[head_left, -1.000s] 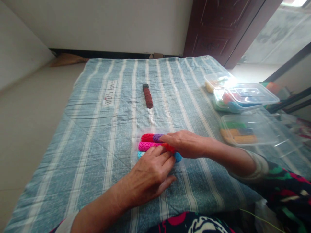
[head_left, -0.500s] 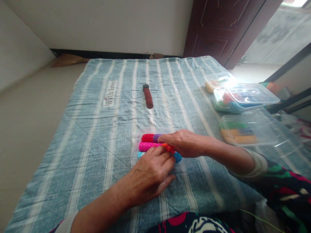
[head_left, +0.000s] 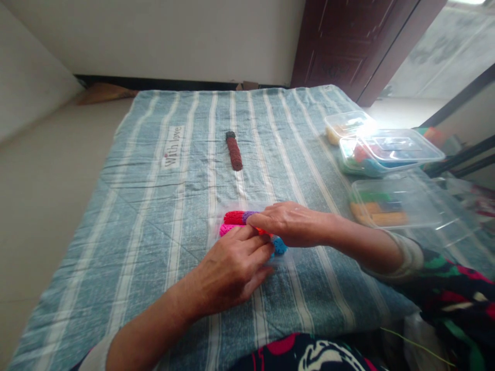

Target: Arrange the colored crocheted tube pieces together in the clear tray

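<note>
Several rolled crochet pieces lie side by side in a clear shallow tray (head_left: 215, 233) on the striped blue cloth (head_left: 147, 206): a red and purple roll (head_left: 235, 217), a pink roll (head_left: 228, 228) and a blue roll (head_left: 280, 246). My left hand (head_left: 232, 270) lies flat over the near rolls, fingers stretched out and pressing on them. My right hand (head_left: 288, 223) reaches in from the right, fingers together, resting on the purple and orange ends.
A dark red crochet roll (head_left: 234, 152) lies alone farther up the cloth. Three clear plastic boxes (head_left: 390, 152) with coloured pieces stand along the right edge. A dark wooden door (head_left: 348, 46) and bare floor (head_left: 42, 170) lie beyond.
My left hand has slid a little farther over the rolls, covering the blue one's left end. The view has tipped slightly; my right hand stays on the rolls.
</note>
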A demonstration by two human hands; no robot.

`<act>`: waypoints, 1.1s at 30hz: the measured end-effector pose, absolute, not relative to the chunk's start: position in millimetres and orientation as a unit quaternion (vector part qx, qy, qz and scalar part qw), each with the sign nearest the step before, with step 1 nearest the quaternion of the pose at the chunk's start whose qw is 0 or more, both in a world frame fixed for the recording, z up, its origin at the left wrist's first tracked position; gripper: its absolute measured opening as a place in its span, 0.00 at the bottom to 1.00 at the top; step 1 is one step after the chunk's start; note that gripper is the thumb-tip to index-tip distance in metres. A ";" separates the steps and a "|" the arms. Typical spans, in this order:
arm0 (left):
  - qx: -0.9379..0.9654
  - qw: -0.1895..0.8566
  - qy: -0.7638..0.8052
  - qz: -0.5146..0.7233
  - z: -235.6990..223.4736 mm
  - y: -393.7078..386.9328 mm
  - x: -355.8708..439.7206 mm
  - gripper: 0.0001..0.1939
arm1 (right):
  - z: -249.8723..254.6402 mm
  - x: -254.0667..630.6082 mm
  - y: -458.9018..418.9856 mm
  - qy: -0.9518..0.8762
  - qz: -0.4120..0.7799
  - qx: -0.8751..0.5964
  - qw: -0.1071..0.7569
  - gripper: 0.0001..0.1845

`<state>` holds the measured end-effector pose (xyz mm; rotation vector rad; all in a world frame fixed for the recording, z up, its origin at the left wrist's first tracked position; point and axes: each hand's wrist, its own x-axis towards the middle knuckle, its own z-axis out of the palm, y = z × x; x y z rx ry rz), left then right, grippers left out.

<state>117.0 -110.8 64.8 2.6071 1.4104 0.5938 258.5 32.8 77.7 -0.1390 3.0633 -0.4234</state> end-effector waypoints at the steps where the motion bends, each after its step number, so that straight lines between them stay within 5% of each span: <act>1: 0.862 0.056 0.465 0.194 63.8 -110.7 116.5 0.10 | 77.1 258.7 32.9 0.989 -0.139 -0.046 0.020 0.05; 14: 0.863 0.051 0.486 0.130 62.9 -112.2 120.6 0.14 | 72.7 277.9 30.7 0.991 -0.125 0.006 -0.044 0.09; 27: 0.863 0.047 0.495 0.096 60.1 -112.7 124.0 0.17 | 71.8 268.8 11.9 0.993 -0.044 0.044 0.099 0.16; 33: 0.858 0.054 0.502 0.092 60.8 -114.0 123.6 0.15 | 76.6 265.4 13.8 0.987 -0.076 0.040 0.134 0.10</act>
